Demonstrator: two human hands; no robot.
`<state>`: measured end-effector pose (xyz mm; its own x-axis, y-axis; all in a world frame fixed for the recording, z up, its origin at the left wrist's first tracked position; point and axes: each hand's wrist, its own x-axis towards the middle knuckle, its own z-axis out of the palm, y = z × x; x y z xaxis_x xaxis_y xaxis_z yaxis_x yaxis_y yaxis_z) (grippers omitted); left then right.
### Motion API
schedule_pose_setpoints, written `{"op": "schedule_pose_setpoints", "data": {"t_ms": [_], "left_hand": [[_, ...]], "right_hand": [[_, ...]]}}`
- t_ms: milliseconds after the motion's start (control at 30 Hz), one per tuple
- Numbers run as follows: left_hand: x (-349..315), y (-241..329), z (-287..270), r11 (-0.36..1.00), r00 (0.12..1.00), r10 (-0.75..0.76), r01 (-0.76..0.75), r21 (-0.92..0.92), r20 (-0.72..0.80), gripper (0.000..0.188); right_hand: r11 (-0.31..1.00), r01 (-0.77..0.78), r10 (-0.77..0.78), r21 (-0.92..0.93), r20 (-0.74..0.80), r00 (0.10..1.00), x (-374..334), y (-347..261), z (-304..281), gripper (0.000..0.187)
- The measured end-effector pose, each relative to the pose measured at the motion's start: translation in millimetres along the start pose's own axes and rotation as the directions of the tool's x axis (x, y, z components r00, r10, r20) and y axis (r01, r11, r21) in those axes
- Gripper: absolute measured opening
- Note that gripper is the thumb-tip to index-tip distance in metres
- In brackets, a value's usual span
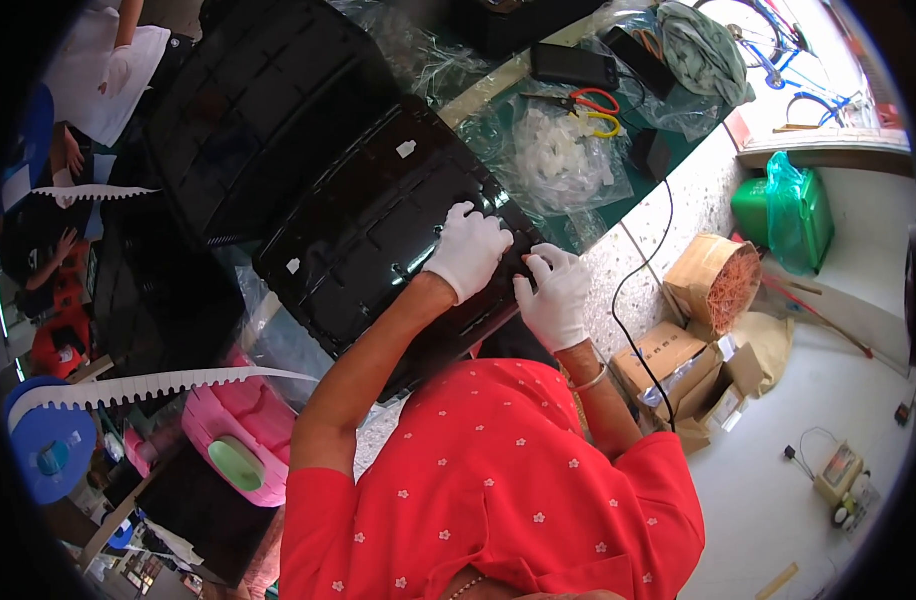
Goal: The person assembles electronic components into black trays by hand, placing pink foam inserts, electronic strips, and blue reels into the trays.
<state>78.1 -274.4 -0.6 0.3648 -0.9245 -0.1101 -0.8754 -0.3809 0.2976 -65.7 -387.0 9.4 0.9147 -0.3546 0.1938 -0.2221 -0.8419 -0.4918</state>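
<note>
A glossy black plastic panel (363, 215) with moulded ridges and a raised rim lies tilted in front of me. My left hand (471, 250), in a white glove, rests on its right part with the fingers bent down; what they pinch, if anything, is hidden. At the panel's right edge is my right hand (556, 298), also gloved, thumb and fingers curled together around something too small to make out. Small white pieces sit on the panel, one a white tab (407, 149) near the far rim. A second large black panel (268, 110) stands behind it to the left.
Beyond the panel lie a clear bag of small white plastic parts (568, 155), red-and-yellow-handled scissors (598, 108), a black phone-like box (575, 66) and a grey-green cloth (700, 50). A black cable (618, 310) hangs down right, near cardboard boxes (668, 360). Other people work at left.
</note>
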Motion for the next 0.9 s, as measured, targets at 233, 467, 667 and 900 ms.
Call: {"op": "schedule_pose_setpoints", "data": {"t_ms": [233,467,667,900], "left_hand": [[4,-3,5,1.0,0.999,0.007,-0.007,0.001,-0.047,0.004],[-5,-13,3,0.998,0.988,-0.006,-0.002,-0.055,-0.154,0.006],[-14,4,9,0.989,0.978,0.041,-0.011,0.144,-0.205,0.01],[-55,20,19,0.987,0.912,0.008,0.06,0.151,-0.411,0.015]], "right_hand": [[0.996,-0.084,0.084,-0.007,0.102,0.991,10,-12,2,0.022],[0.998,-0.038,0.041,-0.048,0.072,0.997,30,-20,16,0.016],[0.986,-0.002,0.001,-0.166,-0.01,1.0,20,-7,25,0.011],[0.965,0.014,-0.002,-0.264,0.045,0.999,22,-15,25,0.009]]}}
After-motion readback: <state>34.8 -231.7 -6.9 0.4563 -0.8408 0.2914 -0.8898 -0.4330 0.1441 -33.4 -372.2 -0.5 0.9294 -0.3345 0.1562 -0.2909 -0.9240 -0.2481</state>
